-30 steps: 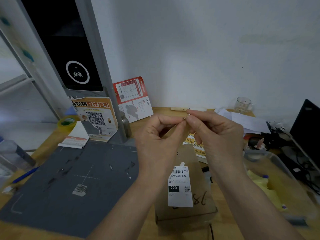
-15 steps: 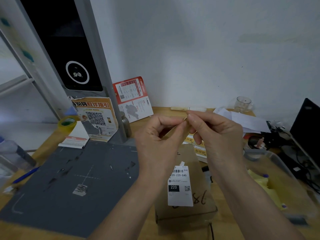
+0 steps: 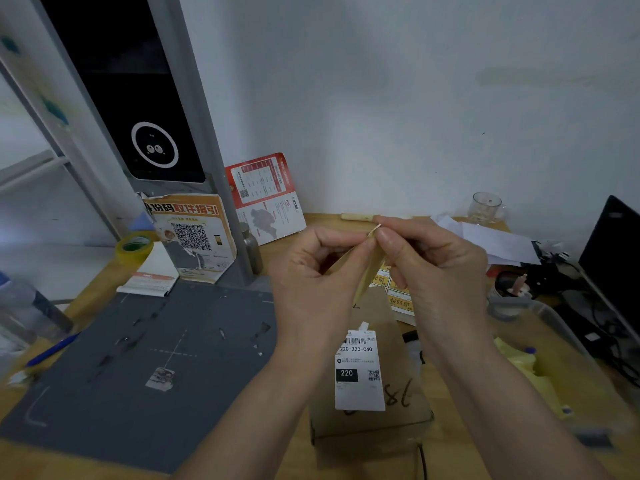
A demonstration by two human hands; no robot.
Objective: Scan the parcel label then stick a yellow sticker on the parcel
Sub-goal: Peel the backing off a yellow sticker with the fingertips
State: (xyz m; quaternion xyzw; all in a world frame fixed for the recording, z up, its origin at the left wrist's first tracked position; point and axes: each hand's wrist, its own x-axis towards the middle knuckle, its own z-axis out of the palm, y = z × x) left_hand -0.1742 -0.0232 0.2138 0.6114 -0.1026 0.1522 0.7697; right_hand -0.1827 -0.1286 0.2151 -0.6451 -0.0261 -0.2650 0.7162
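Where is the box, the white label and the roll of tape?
box (image 3: 398,420), head view, on its brown top beside the label.
white label (image 3: 360,393), head view, on its blank lower part.
roll of tape (image 3: 133,249), head view, on its yellow outer side.

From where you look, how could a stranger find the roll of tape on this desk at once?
Start at the tall grey scanner stand at the desk's back left. Just left of the orange QR poster leaning on its foot lies the roll of tape, beside a white booklet. It is the only ring there, yellowish with a green core.
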